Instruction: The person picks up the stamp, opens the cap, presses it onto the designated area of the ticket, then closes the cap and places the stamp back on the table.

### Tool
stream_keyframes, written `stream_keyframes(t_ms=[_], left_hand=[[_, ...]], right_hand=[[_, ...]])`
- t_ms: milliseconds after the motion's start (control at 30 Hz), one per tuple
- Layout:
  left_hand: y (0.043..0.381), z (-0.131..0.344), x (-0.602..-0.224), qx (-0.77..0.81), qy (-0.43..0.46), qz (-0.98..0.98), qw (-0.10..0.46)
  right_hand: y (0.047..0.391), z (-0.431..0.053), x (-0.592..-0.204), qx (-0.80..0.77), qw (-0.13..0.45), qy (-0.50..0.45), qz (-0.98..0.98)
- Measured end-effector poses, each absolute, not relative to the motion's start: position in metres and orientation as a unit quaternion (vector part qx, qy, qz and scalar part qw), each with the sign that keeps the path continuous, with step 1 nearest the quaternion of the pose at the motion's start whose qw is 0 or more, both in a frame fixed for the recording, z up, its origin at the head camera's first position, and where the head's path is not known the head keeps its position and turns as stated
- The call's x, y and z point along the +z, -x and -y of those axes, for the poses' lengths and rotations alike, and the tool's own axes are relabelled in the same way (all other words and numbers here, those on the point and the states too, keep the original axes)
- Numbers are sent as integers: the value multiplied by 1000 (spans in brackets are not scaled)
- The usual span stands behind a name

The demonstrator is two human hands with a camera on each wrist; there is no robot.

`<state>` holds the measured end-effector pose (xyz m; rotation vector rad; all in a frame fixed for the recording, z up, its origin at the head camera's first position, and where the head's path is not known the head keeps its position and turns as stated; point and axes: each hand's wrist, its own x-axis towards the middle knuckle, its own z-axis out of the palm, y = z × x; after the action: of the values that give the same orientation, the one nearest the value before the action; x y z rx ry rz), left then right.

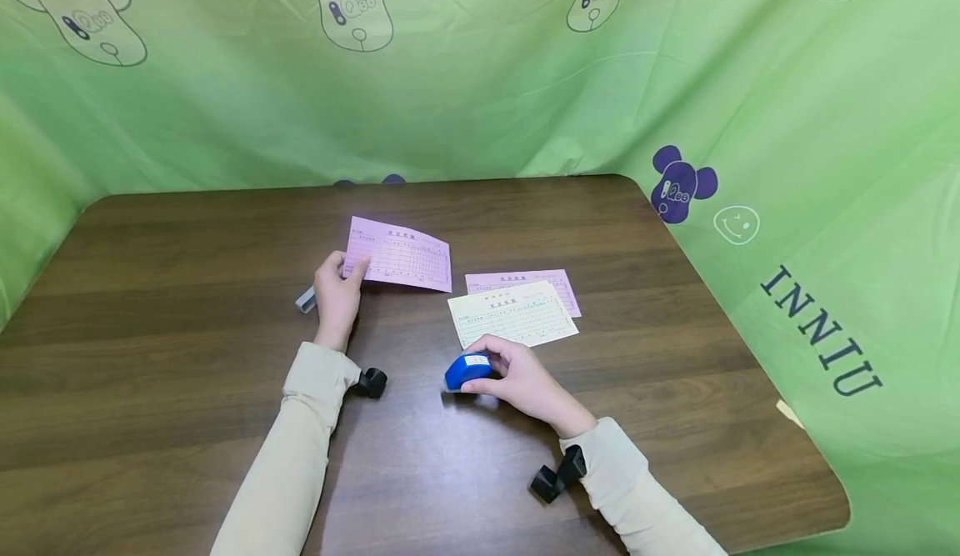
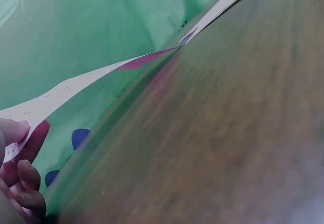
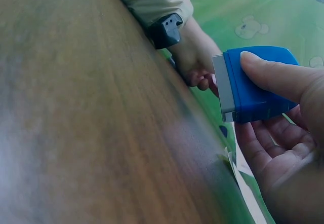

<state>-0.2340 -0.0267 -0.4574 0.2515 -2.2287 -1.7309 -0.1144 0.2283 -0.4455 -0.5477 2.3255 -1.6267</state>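
My left hand (image 1: 337,293) pinches a purple printed slip (image 1: 401,256) by its left end, thumb on top. In the left wrist view the slip (image 2: 61,93) bows upward off the table. My right hand (image 1: 521,377) grips a blue stamp (image 1: 467,370) with a white label on top. Its grey base (image 3: 224,87) shows in the right wrist view, held sideways between thumb and fingers. Just beyond the stamp lies a pale green printed slip (image 1: 513,314), overlapping a second purple slip (image 1: 517,279). A small grey piece (image 1: 305,300) lies beside the left hand, partly hidden by it.
The brown wooden table (image 1: 187,314) has rounded corners, and a green printed cloth (image 1: 480,106) hangs along its back and right side. A pale scrap (image 1: 789,413) shows at the right edge. Black wrist cameras (image 1: 371,383) sit on both sleeves.
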Motion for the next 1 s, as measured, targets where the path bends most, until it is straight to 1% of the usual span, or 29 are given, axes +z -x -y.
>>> stream_keyframes(t_ms=[267, 667, 833, 1000], left_hand=[[226, 29, -456, -604, -98, 774, 164], [214, 30, -458, -597, -91, 781, 159], [207, 31, -459, -581, -91, 789, 175], [200, 32, -458, -569, -101, 790, 203]], right_hand=[[114, -228, -445, -559, 127, 191, -797], [113, -228, -443, -566, 131, 191, -791], [113, -228, -443, -565, 130, 194, -791], [113, -227, -443, -562, 128, 194, -794]])
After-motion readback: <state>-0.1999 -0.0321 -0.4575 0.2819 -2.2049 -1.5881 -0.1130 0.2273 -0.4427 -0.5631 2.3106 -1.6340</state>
